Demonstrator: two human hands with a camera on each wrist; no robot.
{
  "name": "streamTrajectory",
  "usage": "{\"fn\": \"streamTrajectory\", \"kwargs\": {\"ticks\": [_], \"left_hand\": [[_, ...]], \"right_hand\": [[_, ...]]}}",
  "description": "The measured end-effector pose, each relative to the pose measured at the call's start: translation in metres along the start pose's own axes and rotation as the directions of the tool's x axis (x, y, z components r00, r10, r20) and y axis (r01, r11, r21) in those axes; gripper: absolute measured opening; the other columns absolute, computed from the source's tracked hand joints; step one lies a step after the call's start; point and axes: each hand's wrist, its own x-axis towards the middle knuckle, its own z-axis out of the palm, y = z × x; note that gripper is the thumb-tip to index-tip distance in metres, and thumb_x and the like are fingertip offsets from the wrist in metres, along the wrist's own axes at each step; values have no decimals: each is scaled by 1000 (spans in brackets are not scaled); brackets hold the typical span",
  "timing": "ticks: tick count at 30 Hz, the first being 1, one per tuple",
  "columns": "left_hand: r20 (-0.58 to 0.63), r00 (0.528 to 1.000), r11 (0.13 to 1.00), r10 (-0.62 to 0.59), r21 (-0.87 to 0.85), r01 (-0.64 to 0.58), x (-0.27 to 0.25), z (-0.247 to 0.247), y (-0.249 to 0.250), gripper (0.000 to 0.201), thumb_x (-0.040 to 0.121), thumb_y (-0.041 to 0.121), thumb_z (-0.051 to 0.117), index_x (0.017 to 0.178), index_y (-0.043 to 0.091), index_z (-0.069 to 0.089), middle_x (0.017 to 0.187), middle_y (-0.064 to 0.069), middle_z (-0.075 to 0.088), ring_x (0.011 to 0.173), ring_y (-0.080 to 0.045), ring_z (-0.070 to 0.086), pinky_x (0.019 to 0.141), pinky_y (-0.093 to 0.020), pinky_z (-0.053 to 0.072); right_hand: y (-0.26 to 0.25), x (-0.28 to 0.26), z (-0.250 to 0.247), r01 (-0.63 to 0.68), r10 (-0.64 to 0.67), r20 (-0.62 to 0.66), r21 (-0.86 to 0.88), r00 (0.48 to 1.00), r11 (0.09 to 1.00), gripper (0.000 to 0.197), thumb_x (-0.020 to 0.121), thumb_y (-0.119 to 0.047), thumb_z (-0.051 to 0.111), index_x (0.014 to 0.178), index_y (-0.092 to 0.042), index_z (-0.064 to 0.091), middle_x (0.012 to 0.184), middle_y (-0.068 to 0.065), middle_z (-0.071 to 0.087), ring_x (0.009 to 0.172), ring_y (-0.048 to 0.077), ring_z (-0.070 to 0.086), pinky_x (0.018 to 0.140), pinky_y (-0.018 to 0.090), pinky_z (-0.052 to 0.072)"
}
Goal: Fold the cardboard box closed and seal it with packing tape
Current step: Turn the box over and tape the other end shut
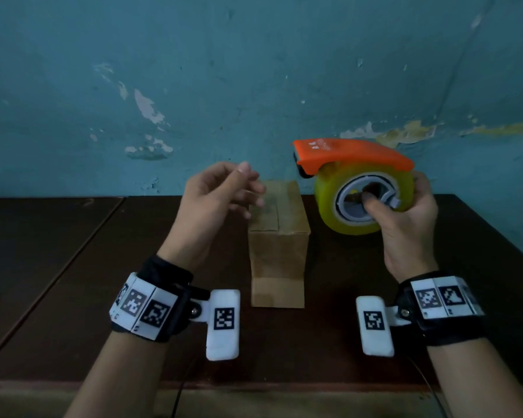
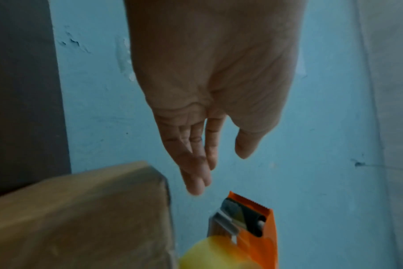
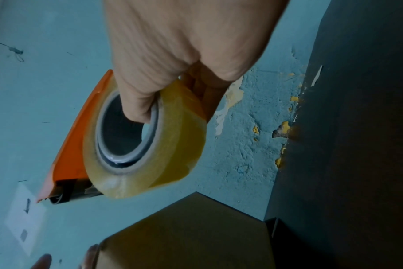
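A small brown cardboard box stands upright on the dark wooden table with its top flaps folded down. My right hand grips an orange tape dispenser with a yellowish roll of packing tape, thumb in the core, held in the air right of the box. The roll and dispenser fill the right wrist view above the box. My left hand hovers over the box's top left edge, fingers loosely extended and holding nothing. In the left wrist view its fingers point toward the dispenser's blade.
A peeling blue wall rises right behind the table. A seam runs diagonally across the table on the left. Cables hang over the near table edge.
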Motion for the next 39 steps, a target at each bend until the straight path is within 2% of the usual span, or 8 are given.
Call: {"fn": "streamTrajectory", "kwargs": {"ticks": [4, 8, 16, 19, 25, 28, 31, 39], "left_hand": [[204, 961, 973, -188, -92, 211, -7, 11, 18, 58, 93, 49, 51, 106, -6, 65, 88, -21, 73, 72, -29, 74, 61, -26, 59], [308, 929, 948, -203, -176, 265, -12, 18, 18, 55, 90, 46, 51, 101, -6, 65, 88, -21, 75, 72, -26, 76, 62, -24, 61], [214, 960, 907, -178, -342, 244, -13, 15, 11, 14, 86, 15, 59, 85, 4, 67, 71, -8, 72, 64, -14, 74, 57, -18, 59], [166, 975, 946, -148, -265, 189, -12, 8, 13, 16, 83, 14, 63, 71, 10, 73, 67, -8, 72, 60, -14, 72, 55, -18, 56], [126, 980, 980, -156, -101, 170, -15, -5, 18, 19, 78, 12, 67, 81, -7, 66, 63, -11, 72, 55, -15, 71, 51, -17, 54], [129, 978, 983, -163, -67, 173, -16, -7, 19, 20, 78, 9, 67, 82, -11, 65, 64, -12, 73, 55, -16, 71, 51, -17, 54], [122, 980, 984, -160, -59, 168, -17, -7, 20, 18, 77, 9, 68, 80, -9, 66, 62, -11, 72, 53, -16, 70, 50, -17, 53], [106, 984, 986, -143, -68, 150, -16, -4, 26, 18, 74, 10, 68, 72, -7, 68, 59, -11, 70, 49, -16, 68, 47, -17, 51]], "right_hand": [[-5, -5, 4, 41, -40, 56, -6, 998, 999, 50, 80, 13, 75, 110, -22, 58, 100, -2, 68, 99, 16, 70, 90, 35, 58], [-11, -10, 10, 52, -49, 97, -21, 994, 998, 55, 79, 16, 73, 110, -26, 57, 96, -10, 71, 98, 12, 71, 90, 33, 57], [-22, -13, 16, 121, -110, 156, -64, 982, 991, 61, 76, 18, 74, 114, -24, 54, 94, -16, 72, 95, 8, 71, 88, 29, 58], [-25, -13, 15, 158, -136, 180, -116, 974, 981, 62, 73, 16, 77, 112, -27, 54, 93, -18, 71, 91, 7, 71, 87, 29, 57], [-36, -11, 9, 244, -191, 271, -178, 943, 953, 70, 68, 17, 79, 111, -31, 52, 90, -18, 69, 83, 2, 68, 79, 17, 54], [-41, -9, 6, 270, -202, 313, -192, 928, 944, 69, 67, 18, 77, 114, -25, 52, 94, -11, 68, 85, 4, 67, 80, 17, 55], [-42, -9, 4, 269, -196, 331, -192, 923, 944, 70, 67, 19, 77, 115, -26, 51, 97, -20, 68, 87, 2, 67, 82, 17, 54], [-48, -3, -1, 302, -222, 356, -187, 908, 935, 68, 65, 27, 74, 119, -6, 49, 101, -2, 63, 86, 5, 66, 82, 19, 54]]}}
